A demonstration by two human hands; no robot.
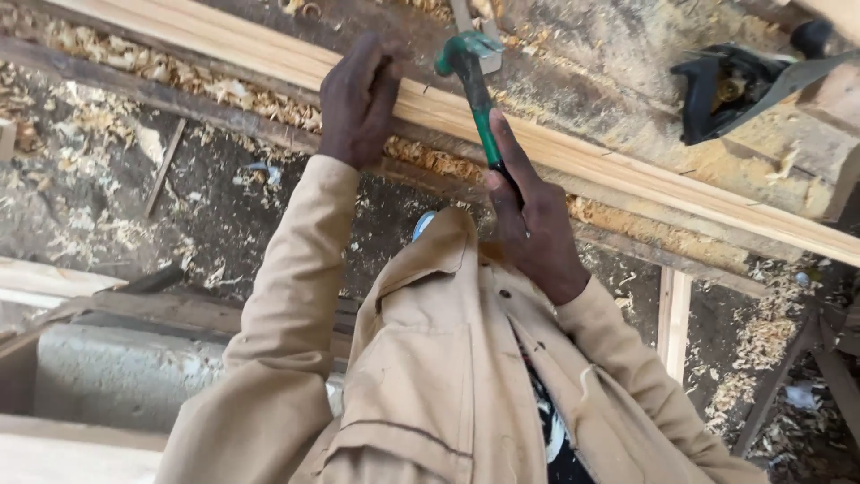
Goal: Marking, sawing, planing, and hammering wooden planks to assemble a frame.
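Head view: the right hand [530, 224] grips the green hammer [475, 99] by its handle, head raised just above the long pale wooden strip [627, 175] lying across the desk [573, 54]. The left hand [358, 99] clasps the strip. A black hand plane [730, 90] rests nearby among shavings.

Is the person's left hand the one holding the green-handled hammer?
No, the right hand grips the hammer; the left hand rests on the wooden strip.
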